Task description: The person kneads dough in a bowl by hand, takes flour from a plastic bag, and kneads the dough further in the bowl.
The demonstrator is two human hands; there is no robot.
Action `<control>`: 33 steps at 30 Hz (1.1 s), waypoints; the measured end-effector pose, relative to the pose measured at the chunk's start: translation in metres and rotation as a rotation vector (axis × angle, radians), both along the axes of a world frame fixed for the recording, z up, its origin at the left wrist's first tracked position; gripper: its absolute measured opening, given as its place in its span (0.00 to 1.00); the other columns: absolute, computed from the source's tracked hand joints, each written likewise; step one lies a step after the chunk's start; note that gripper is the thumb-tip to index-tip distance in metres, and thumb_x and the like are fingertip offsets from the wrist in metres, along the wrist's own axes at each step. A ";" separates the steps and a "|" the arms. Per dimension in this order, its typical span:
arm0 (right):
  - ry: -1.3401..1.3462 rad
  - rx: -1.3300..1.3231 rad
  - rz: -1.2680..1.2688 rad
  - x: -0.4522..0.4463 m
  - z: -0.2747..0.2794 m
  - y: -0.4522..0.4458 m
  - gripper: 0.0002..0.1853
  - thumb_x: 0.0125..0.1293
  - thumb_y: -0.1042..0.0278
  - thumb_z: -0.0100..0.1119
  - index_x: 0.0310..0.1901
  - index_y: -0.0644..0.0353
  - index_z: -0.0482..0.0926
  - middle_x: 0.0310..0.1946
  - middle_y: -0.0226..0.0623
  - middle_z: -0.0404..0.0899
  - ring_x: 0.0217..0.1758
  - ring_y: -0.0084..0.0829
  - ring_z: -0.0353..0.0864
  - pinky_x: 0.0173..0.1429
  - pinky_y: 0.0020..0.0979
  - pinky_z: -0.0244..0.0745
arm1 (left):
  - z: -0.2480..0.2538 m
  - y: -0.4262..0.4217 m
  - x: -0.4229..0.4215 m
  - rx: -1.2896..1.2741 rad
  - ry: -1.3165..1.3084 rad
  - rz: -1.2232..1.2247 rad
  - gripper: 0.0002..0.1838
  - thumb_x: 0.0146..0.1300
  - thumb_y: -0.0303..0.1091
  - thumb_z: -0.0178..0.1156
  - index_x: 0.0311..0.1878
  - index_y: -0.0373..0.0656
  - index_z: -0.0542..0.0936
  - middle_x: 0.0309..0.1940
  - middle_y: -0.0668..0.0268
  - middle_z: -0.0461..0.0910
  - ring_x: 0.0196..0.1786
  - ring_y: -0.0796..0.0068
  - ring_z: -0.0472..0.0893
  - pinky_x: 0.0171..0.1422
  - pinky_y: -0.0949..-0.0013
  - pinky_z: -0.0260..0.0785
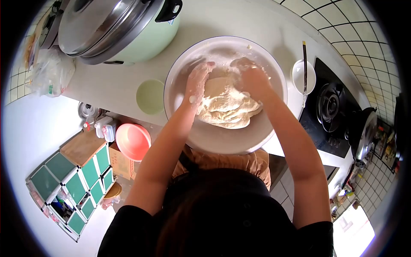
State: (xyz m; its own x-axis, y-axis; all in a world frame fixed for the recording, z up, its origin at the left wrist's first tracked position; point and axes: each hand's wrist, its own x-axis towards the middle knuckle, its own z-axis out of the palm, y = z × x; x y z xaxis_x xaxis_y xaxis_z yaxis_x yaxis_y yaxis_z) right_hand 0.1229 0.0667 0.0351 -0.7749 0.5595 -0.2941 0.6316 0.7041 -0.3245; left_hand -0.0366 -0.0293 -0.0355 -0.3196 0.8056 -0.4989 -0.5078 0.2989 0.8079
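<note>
A large white basin (pixel 197 139) with a blue rim holds a pale, folded lump of dough (pixel 227 105), with loose flour around its far side. My left hand (pixel 199 81), dusted with flour, rests against the dough's left side; its fingers point away from me, apart and holding nothing. On the far right of the dough is my right hand (pixel 250 77), floury and blurred, its fingers bent down near the dough and the flour. What those fingers hold, if anything, cannot be made out.
Left of the basin is a pale green bowl (pixel 150 97); a big lidded pot (pixel 145 40) stands beyond. To the right are a white bowl (pixel 298 77) with a chopstick-like stick (pixel 305 68) across it and a black gas stove (pixel 332 107). A pink basin (pixel 133 141) sits lower left.
</note>
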 end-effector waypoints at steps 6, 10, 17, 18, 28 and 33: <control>0.102 -0.064 0.238 -0.049 -0.029 -0.056 0.28 0.51 0.47 0.63 0.48 0.61 0.77 0.54 0.41 0.73 0.65 0.42 0.65 0.69 0.42 0.60 | 0.074 0.000 -0.027 0.409 -0.172 0.166 0.20 0.65 0.43 0.49 0.49 0.35 0.75 0.45 0.59 0.78 0.53 0.63 0.76 0.63 0.63 0.63; -0.011 -0.139 0.177 -0.090 -0.028 -0.096 0.39 0.49 0.43 0.63 0.61 0.58 0.70 0.60 0.38 0.66 0.67 0.40 0.59 0.68 0.51 0.57 | 0.078 0.000 -0.051 0.424 0.036 0.043 0.20 0.66 0.42 0.48 0.48 0.34 0.76 0.45 0.58 0.78 0.50 0.64 0.77 0.60 0.64 0.66; 0.049 0.001 0.323 -0.065 -0.034 -0.095 0.28 0.49 0.55 0.65 0.54 0.53 0.75 0.54 0.35 0.70 0.65 0.37 0.63 0.67 0.48 0.61 | 0.027 -0.032 -0.051 0.211 0.142 -0.157 0.22 0.70 0.43 0.46 0.55 0.34 0.72 0.54 0.56 0.73 0.57 0.64 0.74 0.67 0.63 0.61; 0.133 0.020 0.306 -0.052 -0.028 -0.092 0.28 0.48 0.55 0.66 0.52 0.53 0.76 0.52 0.35 0.71 0.62 0.37 0.65 0.66 0.46 0.63 | 0.024 -0.037 -0.043 0.295 0.252 -0.177 0.21 0.71 0.42 0.45 0.54 0.34 0.74 0.53 0.58 0.74 0.56 0.67 0.75 0.66 0.64 0.62; 0.540 -0.124 -0.213 0.107 0.015 -0.095 0.21 0.45 0.75 0.64 0.46 0.57 0.77 0.51 0.43 0.74 0.56 0.48 0.72 0.59 0.43 0.71 | 0.046 -0.024 0.064 0.730 1.430 -0.794 0.23 0.63 0.41 0.51 0.59 0.43 0.74 0.62 0.58 0.69 0.65 0.60 0.68 0.71 0.57 0.55; 0.646 0.169 -0.484 0.108 0.038 -0.110 0.20 0.49 0.71 0.59 0.46 0.64 0.75 0.48 0.48 0.74 0.52 0.49 0.72 0.56 0.45 0.66 | 0.042 -0.006 0.101 0.753 1.542 -1.013 0.25 0.62 0.46 0.51 0.59 0.44 0.74 0.61 0.61 0.71 0.66 0.64 0.68 0.71 0.55 0.55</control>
